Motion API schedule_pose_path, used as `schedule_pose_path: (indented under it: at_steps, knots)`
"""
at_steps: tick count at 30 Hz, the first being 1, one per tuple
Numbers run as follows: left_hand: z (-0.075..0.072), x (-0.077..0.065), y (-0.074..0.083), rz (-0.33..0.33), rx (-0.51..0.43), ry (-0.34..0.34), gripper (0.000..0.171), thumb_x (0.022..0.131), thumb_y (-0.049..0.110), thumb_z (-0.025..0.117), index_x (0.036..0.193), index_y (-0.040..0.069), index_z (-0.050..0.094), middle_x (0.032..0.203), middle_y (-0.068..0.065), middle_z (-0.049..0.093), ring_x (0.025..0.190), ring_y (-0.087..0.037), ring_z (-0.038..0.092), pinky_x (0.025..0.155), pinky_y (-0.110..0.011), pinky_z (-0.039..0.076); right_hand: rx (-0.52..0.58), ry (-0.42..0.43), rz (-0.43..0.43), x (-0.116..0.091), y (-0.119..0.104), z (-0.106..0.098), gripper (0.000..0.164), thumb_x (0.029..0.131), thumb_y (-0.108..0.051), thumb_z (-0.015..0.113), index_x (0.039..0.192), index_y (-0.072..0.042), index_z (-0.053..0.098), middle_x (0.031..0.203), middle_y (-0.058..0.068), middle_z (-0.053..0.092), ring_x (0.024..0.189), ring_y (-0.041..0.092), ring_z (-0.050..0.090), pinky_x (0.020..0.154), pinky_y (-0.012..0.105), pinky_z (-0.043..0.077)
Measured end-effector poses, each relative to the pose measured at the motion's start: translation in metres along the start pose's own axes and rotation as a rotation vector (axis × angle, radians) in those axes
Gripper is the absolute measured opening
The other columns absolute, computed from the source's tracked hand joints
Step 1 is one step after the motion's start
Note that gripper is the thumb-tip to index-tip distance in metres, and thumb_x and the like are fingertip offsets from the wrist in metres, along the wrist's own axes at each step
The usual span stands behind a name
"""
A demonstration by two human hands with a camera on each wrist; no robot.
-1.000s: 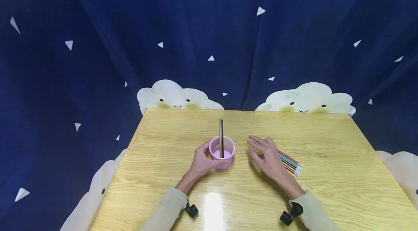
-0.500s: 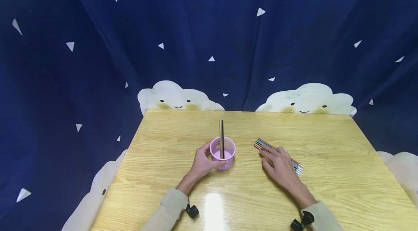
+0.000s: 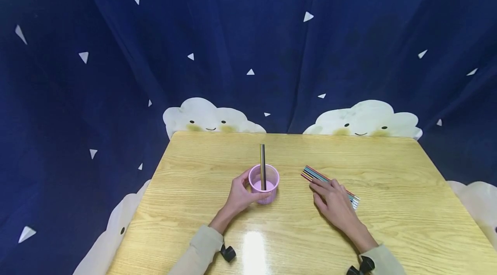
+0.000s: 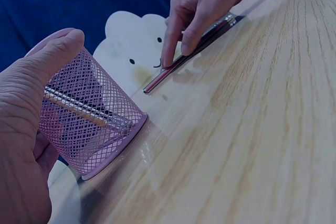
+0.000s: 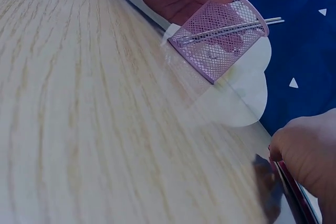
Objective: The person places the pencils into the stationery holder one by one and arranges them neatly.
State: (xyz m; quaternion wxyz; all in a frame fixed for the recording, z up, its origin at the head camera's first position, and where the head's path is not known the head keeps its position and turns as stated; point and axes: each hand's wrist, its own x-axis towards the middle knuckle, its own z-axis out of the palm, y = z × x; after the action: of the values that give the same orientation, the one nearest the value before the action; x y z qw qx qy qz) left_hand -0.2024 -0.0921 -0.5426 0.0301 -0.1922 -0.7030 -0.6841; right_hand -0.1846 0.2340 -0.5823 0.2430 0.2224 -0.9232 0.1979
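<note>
My left hand (image 3: pixel 241 193) grips a pink mesh pencil cup (image 3: pixel 268 197), thumb across the near side and fingers round the back. Inside the upright cup lean a few pencils (image 3: pixel 262 158), yellow and black, sticking out above the rim. To the right, my right hand (image 3: pixel 335 203) reaches down over a row of coloured pencils (image 3: pixel 310 172) lying side by side. In the left wrist view its index finger (image 4: pixel 170 51) touches the nearest pencil (image 4: pixel 156 81), the thumb a little apart farther along. The palm hides the middle of the row.
The wooden table (image 3: pixel 209 154) runs under both hands. Behind it hangs a dark blue curtain (image 3: pixel 233 29) with white triangles and smiling clouds. Black wrist cameras (image 3: pixel 228 253) sit at both cuffs.
My right hand has moved right and back from beside the cup onto the pencil row, uncovering the row's far ends. The left hand keeps its hold on the cup in the same place.
</note>
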Motion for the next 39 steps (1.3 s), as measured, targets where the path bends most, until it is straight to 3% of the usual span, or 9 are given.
schedule_pose_path:
  at_steps: [28,34,39]
  knots:
    - [0.003,0.001,-0.001,-0.008,-0.001,0.002,0.082,0.067,-0.004,0.094,0.141,-0.004,0.059,0.136,-0.024,0.066,0.125,-0.044,0.061,0.11,-0.064,0.047,0.023,-0.066,-0.064,0.001,0.003,0.0,0.021,0.091,-0.01,0.075,0.112,-0.009,0.081,0.126,0.015,0.071,0.096,0.031,0.056,0.074,0.041,0.042]
    - [0.002,0.002,-0.001,0.009,0.01,0.009,0.082,0.067,-0.004,0.094,0.141,-0.005,0.059,0.136,-0.023,0.066,0.125,-0.043,0.061,0.11,-0.064,0.047,0.005,-0.101,-0.086,0.003,0.004,-0.001,0.026,0.093,-0.012,0.073,0.118,-0.009,0.08,0.125,0.014,0.072,0.098,0.031,0.058,0.077,0.044,0.045]
    - [0.001,0.0,-0.002,0.009,0.016,0.004,0.082,0.068,-0.003,0.094,0.142,-0.005,0.059,0.137,-0.023,0.065,0.126,-0.044,0.061,0.111,-0.063,0.046,-0.074,-0.173,-0.112,0.004,0.0,-0.009,0.033,0.093,-0.012,0.073,0.126,-0.01,0.077,0.126,0.012,0.072,0.103,0.032,0.059,0.079,0.046,0.049]
